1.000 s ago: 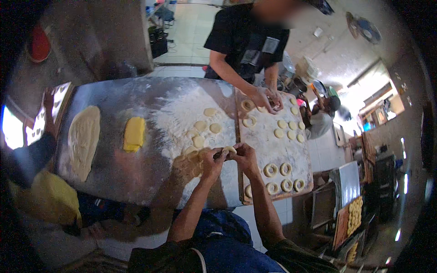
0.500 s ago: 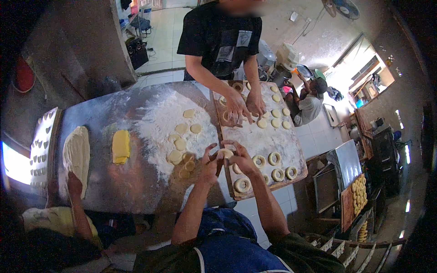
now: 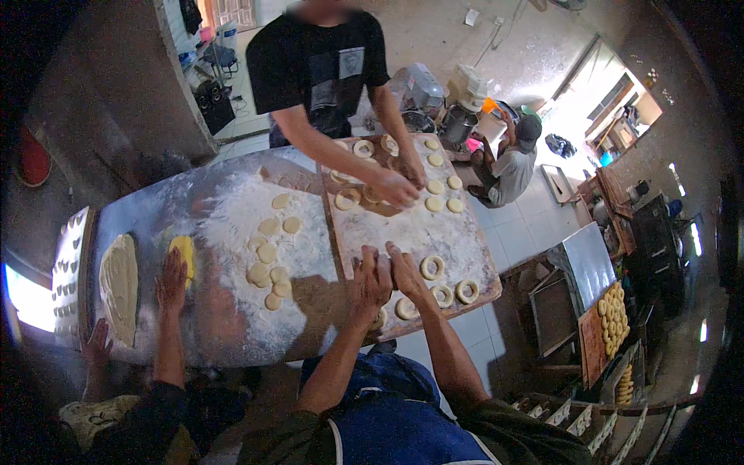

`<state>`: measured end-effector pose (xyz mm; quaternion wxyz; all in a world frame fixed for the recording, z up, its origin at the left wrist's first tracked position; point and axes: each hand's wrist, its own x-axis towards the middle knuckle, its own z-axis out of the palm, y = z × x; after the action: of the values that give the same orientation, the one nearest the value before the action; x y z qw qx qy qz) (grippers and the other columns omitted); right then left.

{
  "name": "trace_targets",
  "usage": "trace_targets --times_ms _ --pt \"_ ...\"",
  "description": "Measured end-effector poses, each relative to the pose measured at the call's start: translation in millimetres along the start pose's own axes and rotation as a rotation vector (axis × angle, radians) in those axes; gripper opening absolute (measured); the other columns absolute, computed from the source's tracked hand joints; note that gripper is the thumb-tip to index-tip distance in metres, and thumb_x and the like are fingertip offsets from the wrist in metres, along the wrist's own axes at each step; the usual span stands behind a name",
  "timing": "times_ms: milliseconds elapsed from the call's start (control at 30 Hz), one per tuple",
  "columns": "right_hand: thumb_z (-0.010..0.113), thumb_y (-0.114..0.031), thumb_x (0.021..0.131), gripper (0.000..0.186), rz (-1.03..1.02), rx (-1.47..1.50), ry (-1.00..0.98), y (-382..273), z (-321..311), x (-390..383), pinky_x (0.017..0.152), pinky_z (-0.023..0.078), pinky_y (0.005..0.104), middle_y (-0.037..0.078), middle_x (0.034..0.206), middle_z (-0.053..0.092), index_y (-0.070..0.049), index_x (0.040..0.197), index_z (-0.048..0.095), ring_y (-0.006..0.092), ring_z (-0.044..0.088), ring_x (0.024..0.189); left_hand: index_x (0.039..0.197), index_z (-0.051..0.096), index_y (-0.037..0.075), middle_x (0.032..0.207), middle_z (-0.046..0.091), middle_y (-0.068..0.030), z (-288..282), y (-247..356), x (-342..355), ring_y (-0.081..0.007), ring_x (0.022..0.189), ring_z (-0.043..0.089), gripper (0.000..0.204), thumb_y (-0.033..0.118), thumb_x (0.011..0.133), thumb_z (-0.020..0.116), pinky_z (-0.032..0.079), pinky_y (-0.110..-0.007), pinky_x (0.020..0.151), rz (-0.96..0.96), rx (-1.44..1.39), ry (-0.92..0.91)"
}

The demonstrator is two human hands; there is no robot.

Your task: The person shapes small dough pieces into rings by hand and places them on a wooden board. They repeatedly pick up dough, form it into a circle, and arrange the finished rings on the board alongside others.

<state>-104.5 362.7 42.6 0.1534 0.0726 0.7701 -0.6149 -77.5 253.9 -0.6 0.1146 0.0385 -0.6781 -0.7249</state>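
Note:
My left hand and my right hand meet over the left part of a floured board, fingers bent and close together; whatever is between them is hidden by the fingers. Beside and below them lie several dough rings. Several flat dough discs rest in flour to my left on the metal table. Further up the board, a co-worker's hands are among more rings and small discs.
At left, another person's hand is on a yellow slab, beside stretched dough and a tray. A person crouches by buckets behind the board. At right stand metal racks and a board of dough rings.
My hands have turned more upright, and the pale dough piece seen between them is now hidden. The left worker's hand moved onto the yellow slab. The co-worker opposite leans across the board.

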Motion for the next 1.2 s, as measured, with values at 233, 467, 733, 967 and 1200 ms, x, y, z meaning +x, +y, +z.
trace_targets --times_ms 233,467,733,967,1200 --pt "0.036 -0.050 0.098 0.064 0.018 -0.018 0.168 27.0 -60.4 -8.4 0.056 0.037 0.0367 0.005 0.057 0.047 0.002 0.063 0.051 0.0142 0.042 0.058 0.080 0.046 0.005 0.072 0.046 -0.0044 85.5 -48.3 2.8 -0.0173 0.071 0.048 0.027 0.026 0.097 0.044 0.042 -0.035 0.070 0.101 0.137 0.109" --pt "0.036 -0.050 0.099 0.068 -0.161 0.113 0.214 50.5 -134.4 -21.1 0.046 0.030 0.0348 0.002 0.050 0.038 0.001 0.058 0.050 0.0126 0.032 0.047 0.100 0.058 0.003 0.086 0.060 -0.0125 149.3 -60.6 -9.4 -0.0243 0.081 0.058 0.028 0.026 0.098 0.042 0.045 -0.035 0.075 -0.237 -0.159 -0.114" --pt "0.038 -0.046 0.098 0.063 -0.216 -0.053 0.437 83.8 -184.2 -46.4 0.051 0.036 0.0411 0.013 0.050 0.045 0.003 0.061 0.054 0.0218 0.047 0.051 0.084 0.052 -0.001 0.081 0.063 -0.0086 210.7 -63.0 -23.7 -0.0343 0.073 0.059 0.030 0.026 0.094 0.043 0.045 -0.045 0.070 -0.089 0.070 -0.349" --pt "0.041 -0.041 0.096 0.054 -0.369 -0.047 0.616 95.9 -220.7 -70.1 0.059 0.041 0.0382 0.012 0.067 0.055 0.004 0.071 0.057 0.0196 0.049 0.064 0.109 0.059 0.001 0.093 0.061 -0.0170 237.9 -56.0 -38.2 -0.0334 0.086 0.058 0.037 0.031 0.096 0.042 0.044 -0.041 0.082 -0.128 0.075 -0.639" --pt "0.068 -0.029 0.080 0.032 -0.041 -0.036 0.511 102.7 -258.8 -72.2 0.067 0.049 0.0336 0.010 0.074 0.064 0.001 0.090 0.065 0.0204 0.060 0.068 0.110 0.055 -0.003 0.104 0.058 -0.0262 283.1 1.6 -29.0 -0.0424 0.101 0.054 0.035 0.026 0.095 0.043 0.044 -0.047 0.087 -0.227 0.399 -0.440"
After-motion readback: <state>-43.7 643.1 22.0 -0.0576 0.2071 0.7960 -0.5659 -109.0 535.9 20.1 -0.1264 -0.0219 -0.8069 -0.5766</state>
